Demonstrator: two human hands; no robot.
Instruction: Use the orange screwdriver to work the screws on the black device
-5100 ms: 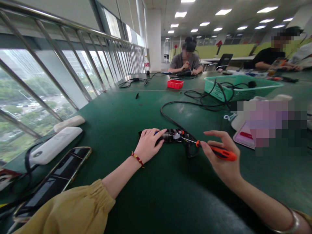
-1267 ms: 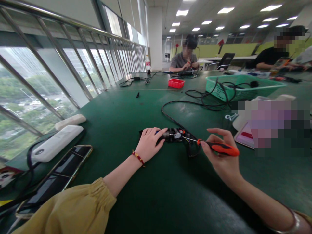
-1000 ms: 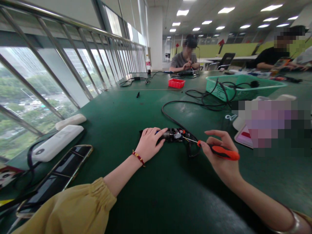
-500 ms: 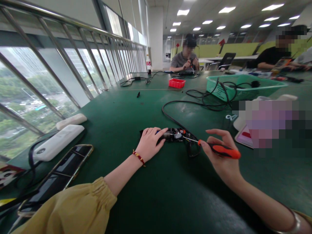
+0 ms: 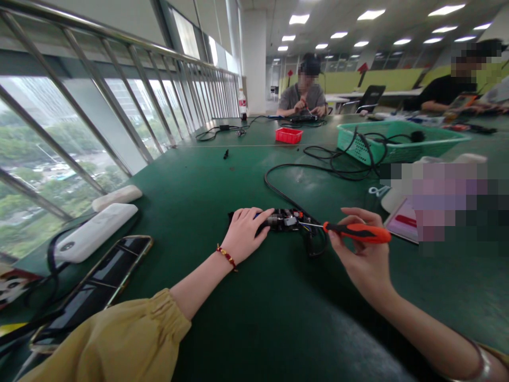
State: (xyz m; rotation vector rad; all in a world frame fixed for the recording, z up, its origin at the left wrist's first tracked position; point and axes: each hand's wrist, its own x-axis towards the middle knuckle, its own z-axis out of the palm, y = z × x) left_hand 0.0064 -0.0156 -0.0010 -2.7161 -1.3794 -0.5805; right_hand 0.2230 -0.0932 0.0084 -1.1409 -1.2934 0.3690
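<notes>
My left hand (image 5: pixel 245 233) lies over the left end of an opened black corded device (image 5: pixel 281 220), its fingers curled round it and pressing it to the table. Metallic inner parts and small coloured wires show on the device's uncovered right side, and its left end is hidden under my palm. My right hand (image 5: pixel 363 252) holds a screwdriver (image 5: pixel 360 232) with an orange and black handle between thumb and fingers. The shaft points left, nearly level, and its tip is among the wires; whether it touches a screw is too small to tell.
A black cable (image 5: pixel 274 172) runs from the device towards a green basket (image 5: pixel 413 151). Behind stands a red tray (image 5: pixel 288 136). On the left lie a phone (image 5: pixel 95 286) and a white power bank (image 5: pixel 97 232). A co-worker (image 5: pixel 303 95) sits across the green table (image 5: pixel 191 175).
The screwdriver's handle end has risen slightly, and my right fingers have shifted round it. My left hand and the device stay put. The co-worker across has moved their hands.
</notes>
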